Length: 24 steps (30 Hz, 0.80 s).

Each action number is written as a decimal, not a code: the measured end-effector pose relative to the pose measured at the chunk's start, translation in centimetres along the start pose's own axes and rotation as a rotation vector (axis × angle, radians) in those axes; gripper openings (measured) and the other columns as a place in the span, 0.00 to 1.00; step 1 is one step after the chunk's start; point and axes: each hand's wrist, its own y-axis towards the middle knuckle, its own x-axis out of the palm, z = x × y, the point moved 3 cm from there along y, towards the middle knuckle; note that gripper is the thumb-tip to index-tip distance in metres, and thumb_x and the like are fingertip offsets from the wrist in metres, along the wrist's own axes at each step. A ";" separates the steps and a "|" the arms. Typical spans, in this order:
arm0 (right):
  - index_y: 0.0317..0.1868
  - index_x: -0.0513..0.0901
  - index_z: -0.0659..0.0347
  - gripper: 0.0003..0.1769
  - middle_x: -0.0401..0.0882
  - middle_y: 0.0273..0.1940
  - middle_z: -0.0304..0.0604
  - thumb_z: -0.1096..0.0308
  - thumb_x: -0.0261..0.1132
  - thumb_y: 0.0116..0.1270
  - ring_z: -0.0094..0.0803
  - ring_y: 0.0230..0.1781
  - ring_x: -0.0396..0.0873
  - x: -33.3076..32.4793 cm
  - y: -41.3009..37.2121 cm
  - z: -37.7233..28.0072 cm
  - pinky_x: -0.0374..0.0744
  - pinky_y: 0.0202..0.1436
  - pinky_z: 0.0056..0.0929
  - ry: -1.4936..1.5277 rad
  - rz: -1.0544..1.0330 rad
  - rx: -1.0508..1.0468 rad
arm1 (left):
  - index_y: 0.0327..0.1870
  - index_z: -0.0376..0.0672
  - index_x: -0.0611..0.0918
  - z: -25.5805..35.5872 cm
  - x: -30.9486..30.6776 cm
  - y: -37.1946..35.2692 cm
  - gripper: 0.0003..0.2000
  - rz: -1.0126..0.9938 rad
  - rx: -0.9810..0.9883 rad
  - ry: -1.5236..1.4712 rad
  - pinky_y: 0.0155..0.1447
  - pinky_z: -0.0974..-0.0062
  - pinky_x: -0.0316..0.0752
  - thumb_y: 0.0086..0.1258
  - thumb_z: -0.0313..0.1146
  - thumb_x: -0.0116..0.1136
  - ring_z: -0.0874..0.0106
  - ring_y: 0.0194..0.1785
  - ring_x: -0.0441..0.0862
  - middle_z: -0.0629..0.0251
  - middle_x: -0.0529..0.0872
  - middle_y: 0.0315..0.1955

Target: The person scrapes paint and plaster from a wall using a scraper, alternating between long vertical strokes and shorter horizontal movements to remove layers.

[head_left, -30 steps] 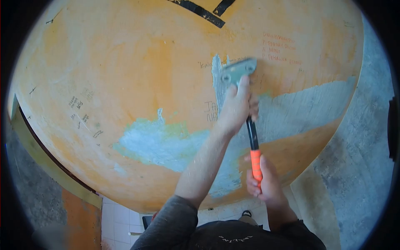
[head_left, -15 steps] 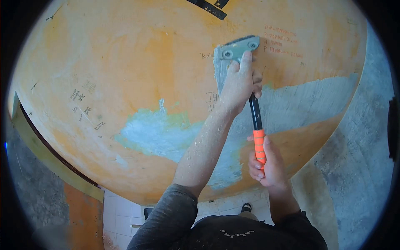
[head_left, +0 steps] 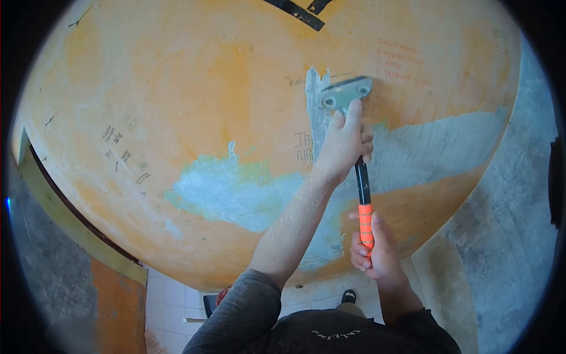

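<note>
Black tape (head_left: 293, 14) strips crossed at 12 o'clock. Red writing (head_left: 401, 59) occupied four short lines at 1 o'clock. Small black writing (head_left: 121, 150) was scattered at 9 o'clock; its wording was not legible. A pale blue-green patch (head_left: 230, 192) lay just left of centre. Bare grey concrete (head_left: 513, 194) filled the edge from 2 to 5 o'clock. A yellow-green trim (head_left: 76, 227) ran diagonally at 8 o'clock, with an orange panel (head_left: 115, 301) below it. White tiles (head_left: 171, 307) showed at 6 to 7 o'clock, and a dark shoe (head_left: 349, 295) rested on them at 6 o'clock.
</note>
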 end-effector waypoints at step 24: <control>0.60 0.71 0.61 0.29 0.62 0.17 0.33 0.43 0.42 0.80 0.19 0.08 0.57 2.0 2.2 -2.6 0.61 0.11 0.22 -0.051 -0.009 -0.117 | 0.37 0.46 0.63 3.3 0.4 2.1 0.19 0.001 0.102 0.046 0.23 0.78 0.63 0.78 0.53 0.49 0.80 0.18 0.63 0.74 0.63 0.19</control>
